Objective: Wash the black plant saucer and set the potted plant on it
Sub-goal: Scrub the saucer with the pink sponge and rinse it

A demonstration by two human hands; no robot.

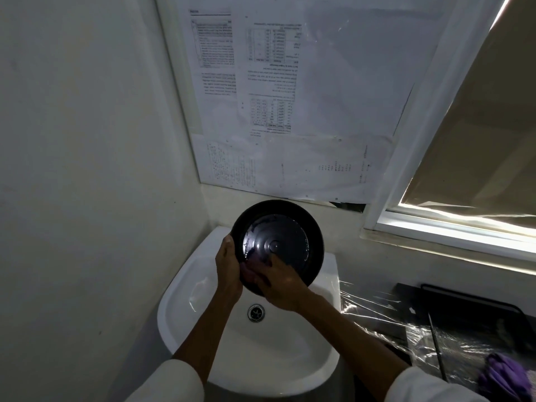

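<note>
The black plant saucer [278,242] is held upright above the white sink [185,288], its wet, shiny inner face turned toward me. My left hand [227,269] grips its left rim, thumb over the edge. My right hand [280,281] lies on the lower part of the inner face, fingers pressed against the wet surface. A purplish patch shows between the two hands; I cannot tell what it is. No potted plant is in view.
The sink drain [256,312] lies below my hands. Printed papers [269,91] cover the pane behind the sink. To the right stand a black rack under clear plastic film [391,314], a purple cloth [504,375] and a blind-covered window [478,158]. A wall closes the left side.
</note>
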